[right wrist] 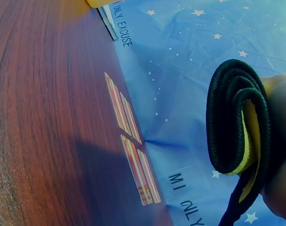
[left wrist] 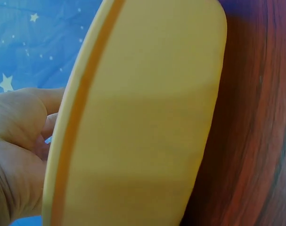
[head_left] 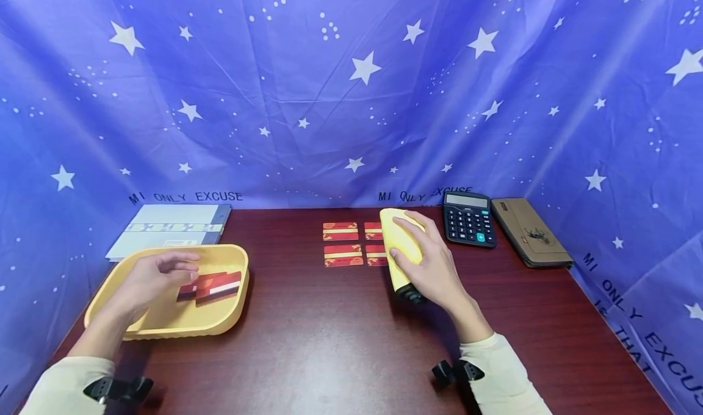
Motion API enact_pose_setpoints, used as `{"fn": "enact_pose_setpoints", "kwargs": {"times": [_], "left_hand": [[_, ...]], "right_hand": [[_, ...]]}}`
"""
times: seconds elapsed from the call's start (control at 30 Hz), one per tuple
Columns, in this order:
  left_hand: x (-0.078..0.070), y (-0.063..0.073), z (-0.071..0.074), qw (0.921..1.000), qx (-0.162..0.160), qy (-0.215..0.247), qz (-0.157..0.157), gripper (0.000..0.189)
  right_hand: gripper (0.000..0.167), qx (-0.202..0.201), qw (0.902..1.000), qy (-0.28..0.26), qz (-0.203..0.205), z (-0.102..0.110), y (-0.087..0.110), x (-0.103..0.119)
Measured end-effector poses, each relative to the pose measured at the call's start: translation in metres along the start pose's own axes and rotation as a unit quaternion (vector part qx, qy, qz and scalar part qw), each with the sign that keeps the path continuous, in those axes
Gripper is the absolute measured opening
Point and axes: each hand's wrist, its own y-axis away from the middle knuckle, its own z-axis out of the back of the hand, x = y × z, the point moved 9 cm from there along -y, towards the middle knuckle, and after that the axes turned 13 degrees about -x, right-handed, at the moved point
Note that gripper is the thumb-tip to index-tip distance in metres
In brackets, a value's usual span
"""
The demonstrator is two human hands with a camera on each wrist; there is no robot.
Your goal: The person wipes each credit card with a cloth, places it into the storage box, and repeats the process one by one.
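My left hand (head_left: 159, 277) hangs over the yellow plastic tray (head_left: 237, 317), fingers loosely bent and close to several red cards (head_left: 219, 287) lying inside. In the left wrist view the tray's rim hides the fingertips of that hand (left wrist: 20, 146). My right hand (head_left: 431, 265) grips a rolled yellow fabric bundle (head_left: 396, 238) with a black woven edge (right wrist: 234, 122), held upright above the table. The bundle partly covers the right-hand ones of several red cards (head_left: 343, 255) laid in two rows on the tabletop.
A black calculator (head_left: 469, 220) and a brown wallet-like case (head_left: 529, 232) lie at the back right. Behind the tray is a white-grey box (head_left: 170, 223) with a patterned band. A blue star-printed curtain (head_left: 307, 91) borders the dark red wooden table (head_left: 307, 342).
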Motion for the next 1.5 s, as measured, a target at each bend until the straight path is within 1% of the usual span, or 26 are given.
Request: {"fn": "enact_pose_setpoints", "kwargs": {"times": [0.07, 0.13, 0.2, 0.3, 0.37, 0.47, 0.63, 0.77, 0.87, 0.97, 1.07, 1.17, 1.27, 1.4, 1.5], "left_hand": [[-0.005, 0.001, -0.004, 0.9999, 0.003, 0.012, -0.005, 0.047], [-0.014, 0.003, -0.01, 0.9998, 0.004, 0.014, -0.011, 0.046], [-0.028, 0.004, -0.018, 0.9997, 0.002, 0.013, -0.022, 0.044], [-0.053, 0.006, -0.033, 0.9988, 0.001, 0.025, -0.043, 0.041], [-0.068, 0.008, -0.046, 0.9972, 0.004, 0.046, -0.058, 0.038], [-0.085, 0.011, -0.067, 0.9949, 0.02, 0.065, -0.074, 0.034], [-0.103, 0.013, -0.103, 0.9926, 0.038, 0.081, -0.081, 0.033], [-0.114, 0.01, -0.136, 0.9901, 0.048, 0.097, -0.091, 0.036], [-0.117, 0.004, -0.159, 0.9886, 0.052, 0.108, -0.092, 0.037], [-0.114, -0.004, -0.179, 0.9883, 0.052, 0.117, -0.083, 0.036], [-0.109, -0.011, -0.196, 0.9898, 0.054, 0.103, -0.082, 0.036], [-0.104, -0.019, -0.211, 0.992, 0.055, 0.075, -0.085, 0.035], [-0.098, -0.026, -0.22, 0.9938, 0.05, 0.05, -0.086, 0.034], [-0.091, -0.037, -0.225, 0.9959, 0.036, 0.024, -0.08, 0.032], [-0.087, -0.044, -0.228, 0.9965, 0.034, 0.009, -0.075, 0.034]], "right_hand": [[0.06, 0.002, 1.0, 0.001, -0.001, 0.0, 0.0, 0.0], [0.06, 0.001, 1.0, 0.005, -0.001, 0.001, 0.0, -0.001], [0.06, -0.001, 1.0, 0.007, -0.001, 0.003, -0.001, -0.002], [0.06, -0.007, 0.9999, 0.011, -0.002, 0.007, -0.002, -0.004], [0.06, -0.011, 0.9999, 0.009, -0.003, 0.009, -0.002, -0.005], [0.059, -0.015, 0.9999, 0.005, -0.005, 0.011, -0.003, -0.006], [0.059, -0.018, 0.9998, 0.002, -0.004, 0.011, -0.004, -0.008], [0.059, -0.023, 0.9997, 0.007, -0.007, 0.013, -0.005, -0.01], [0.059, -0.026, 0.9996, 0.008, -0.009, 0.015, -0.006, -0.011], [0.059, -0.025, 0.9996, 0.007, -0.01, 0.015, -0.007, -0.011], [0.059, -0.023, 0.9997, 0.007, -0.01, 0.016, -0.007, -0.012], [0.059, -0.023, 0.9997, 0.007, -0.01, 0.016, -0.007, -0.012], [0.059, -0.024, 0.9996, 0.006, -0.014, 0.017, -0.007, -0.013], [0.059, -0.024, 0.9995, 0.006, -0.017, 0.018, -0.008, -0.014], [0.059, -0.024, 0.9995, 0.008, -0.018, 0.019, -0.008, -0.014]]}}
